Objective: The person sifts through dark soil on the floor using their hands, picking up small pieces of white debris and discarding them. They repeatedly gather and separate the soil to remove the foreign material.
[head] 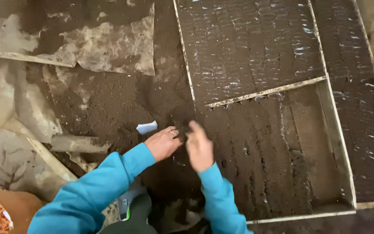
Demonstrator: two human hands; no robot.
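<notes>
My two hands met over the dark soil [122,104] at the near left edge of the framed bed [256,147]. My left hand [163,143] lay palm down on the soil, fingers loosely curled, and I could not tell whether it pinched anything. My right hand [199,147] stood edge-on just beside it, fingers partly closed (too blurred to say around what). One small white scrap [146,127] lay at ten o'clock from my left hand, near but apart. Thin wooden strips [265,92] split the bed into three plots; the two at twelve and two o'clock glistened with rows of small holes. Open soil stretched to three o'clock inside the frame. Torn sheets [109,47] crowded the ground at nine and eleven o'clock.
</notes>
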